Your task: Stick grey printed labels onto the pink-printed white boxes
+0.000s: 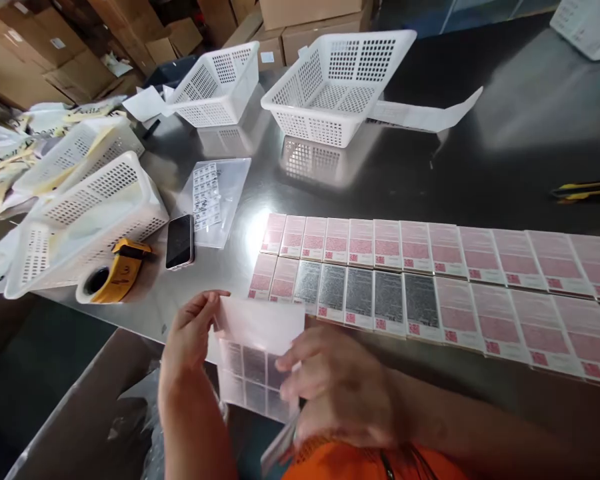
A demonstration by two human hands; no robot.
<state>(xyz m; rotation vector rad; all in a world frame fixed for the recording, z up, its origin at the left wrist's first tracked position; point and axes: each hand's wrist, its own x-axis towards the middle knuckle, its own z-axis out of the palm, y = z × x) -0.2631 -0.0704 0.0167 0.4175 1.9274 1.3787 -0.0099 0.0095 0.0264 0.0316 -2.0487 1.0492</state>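
My left hand (193, 333) pinches the upper left corner of a white sheet of stickers (257, 323). Greyish, see-through rectangles fill its lower part in a grid. Blurred by motion, my right hand (337, 383) is at the sheet's right edge with its fingers bent; whether they grip it I cannot tell. Below that hand a thin, flat, pale piece (283, 443) sticks out, partly hidden. Just beyond the hands lie two rows of flat pink-and-white packs (455, 310). Several in the nearer row have a dark, shiny rectangle (359, 293) on top.
A phone (180, 242) and a clear bag with a printed label sheet (207, 193) lie left of the packs. White baskets (305, 120) stand at the back and left. A tape dispenser (117, 277) is at the table's left edge, a yellow-black cutter (585, 191) far right.
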